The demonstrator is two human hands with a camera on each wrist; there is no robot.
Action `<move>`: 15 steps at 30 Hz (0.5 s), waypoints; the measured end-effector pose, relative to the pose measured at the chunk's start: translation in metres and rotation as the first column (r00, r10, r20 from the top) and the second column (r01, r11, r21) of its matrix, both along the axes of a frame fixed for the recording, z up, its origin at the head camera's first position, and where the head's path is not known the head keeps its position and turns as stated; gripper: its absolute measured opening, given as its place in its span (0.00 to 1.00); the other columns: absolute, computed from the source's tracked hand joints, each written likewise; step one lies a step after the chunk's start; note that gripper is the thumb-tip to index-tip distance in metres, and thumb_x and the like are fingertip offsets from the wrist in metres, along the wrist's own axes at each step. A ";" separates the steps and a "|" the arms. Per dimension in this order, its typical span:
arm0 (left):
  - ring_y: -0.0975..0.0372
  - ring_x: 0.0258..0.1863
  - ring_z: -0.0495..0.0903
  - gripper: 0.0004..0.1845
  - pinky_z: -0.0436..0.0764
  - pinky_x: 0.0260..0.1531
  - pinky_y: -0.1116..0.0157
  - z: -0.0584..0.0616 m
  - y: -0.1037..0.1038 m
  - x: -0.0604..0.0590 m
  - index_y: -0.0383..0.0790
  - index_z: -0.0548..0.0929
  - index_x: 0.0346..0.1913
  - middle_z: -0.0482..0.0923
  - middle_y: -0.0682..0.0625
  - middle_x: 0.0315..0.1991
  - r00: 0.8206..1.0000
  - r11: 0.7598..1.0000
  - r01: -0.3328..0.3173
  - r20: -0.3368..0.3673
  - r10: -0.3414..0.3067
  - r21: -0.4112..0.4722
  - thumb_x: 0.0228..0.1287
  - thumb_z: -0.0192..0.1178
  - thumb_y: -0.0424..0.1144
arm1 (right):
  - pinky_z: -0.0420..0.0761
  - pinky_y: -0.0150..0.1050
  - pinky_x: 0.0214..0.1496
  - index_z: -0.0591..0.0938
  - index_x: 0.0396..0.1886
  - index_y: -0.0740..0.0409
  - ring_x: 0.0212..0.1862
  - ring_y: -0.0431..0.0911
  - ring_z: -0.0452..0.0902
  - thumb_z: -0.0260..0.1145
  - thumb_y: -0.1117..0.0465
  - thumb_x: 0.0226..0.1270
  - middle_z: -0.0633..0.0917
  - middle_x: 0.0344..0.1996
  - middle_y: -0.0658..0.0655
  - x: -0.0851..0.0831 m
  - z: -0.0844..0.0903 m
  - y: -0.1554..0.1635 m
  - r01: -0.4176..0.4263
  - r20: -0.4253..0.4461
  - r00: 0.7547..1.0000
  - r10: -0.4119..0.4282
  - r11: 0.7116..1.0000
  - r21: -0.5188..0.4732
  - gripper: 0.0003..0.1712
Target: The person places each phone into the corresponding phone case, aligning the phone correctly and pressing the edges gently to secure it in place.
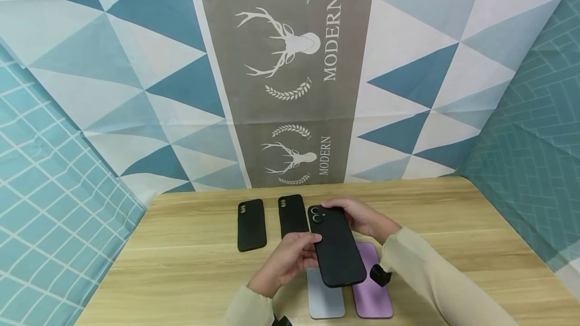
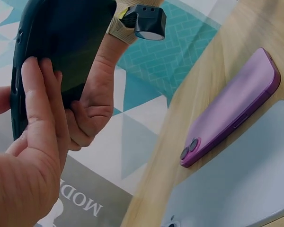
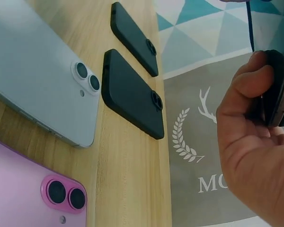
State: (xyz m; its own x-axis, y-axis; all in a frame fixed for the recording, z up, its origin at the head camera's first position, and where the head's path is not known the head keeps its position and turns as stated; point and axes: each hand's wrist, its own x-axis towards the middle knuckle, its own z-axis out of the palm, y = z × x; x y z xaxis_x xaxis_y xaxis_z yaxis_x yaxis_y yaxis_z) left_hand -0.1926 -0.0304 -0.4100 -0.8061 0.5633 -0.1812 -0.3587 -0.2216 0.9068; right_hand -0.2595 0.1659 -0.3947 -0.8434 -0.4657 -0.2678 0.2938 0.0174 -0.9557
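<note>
Between both hands is a phone in a black case (image 1: 340,253), its back with two camera lenses facing up in the head view. The left hand (image 1: 293,256) grips its left long edge, thumb on the back and fingers beneath. At the upper right corner, the right hand (image 1: 362,217) holds the top end with curled fingers. From the left wrist, the dark front side (image 2: 75,42) shows, with the left fingers (image 2: 38,104) lying against it. In the right wrist view, the thumb and fingers of the right hand (image 3: 248,127) pinch the case at the frame's edge.
On the wooden table (image 1: 181,265) lie a pale blue phone (image 1: 327,298) and a purple phone (image 1: 373,293), below the held one. Two black phone cases (image 1: 251,228) (image 1: 292,218) lie farther back, left of the hands. A patterned cloth wall (image 1: 290,89) stands behind the table.
</note>
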 end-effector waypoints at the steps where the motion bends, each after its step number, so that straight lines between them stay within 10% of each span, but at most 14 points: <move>1: 0.69 0.21 0.80 0.08 0.83 0.26 0.74 0.001 0.000 0.000 0.44 0.81 0.27 0.81 0.56 0.21 1.000 1.000 0.000 0.003 0.000 0.000 0.62 0.54 0.37 | 0.82 0.34 0.35 0.84 0.30 0.52 0.28 0.39 0.83 0.58 0.54 0.66 0.86 0.24 0.46 0.000 0.000 0.001 0.012 0.001 1.000 -0.012 1.000 -0.004 0.11; 15: 0.66 0.24 0.83 0.17 0.84 0.27 0.71 0.003 -0.009 0.006 0.35 0.81 0.38 0.82 0.53 0.26 1.000 0.999 0.020 0.009 -0.020 -0.043 0.65 0.52 0.48 | 0.82 0.30 0.34 0.83 0.27 0.49 0.28 0.37 0.82 0.56 0.56 0.68 0.85 0.23 0.45 0.007 0.004 0.011 0.169 0.029 0.986 -0.167 0.982 -0.083 0.11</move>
State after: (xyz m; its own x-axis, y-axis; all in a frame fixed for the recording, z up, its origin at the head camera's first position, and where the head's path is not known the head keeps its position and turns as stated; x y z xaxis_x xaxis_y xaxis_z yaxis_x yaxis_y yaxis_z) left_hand -0.1864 -0.0392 -0.4067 -0.7930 0.5709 -0.2126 -0.3705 -0.1750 0.9122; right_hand -0.2523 0.1771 -0.3906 -0.9060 -0.3399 -0.2524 0.3063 -0.1146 -0.9450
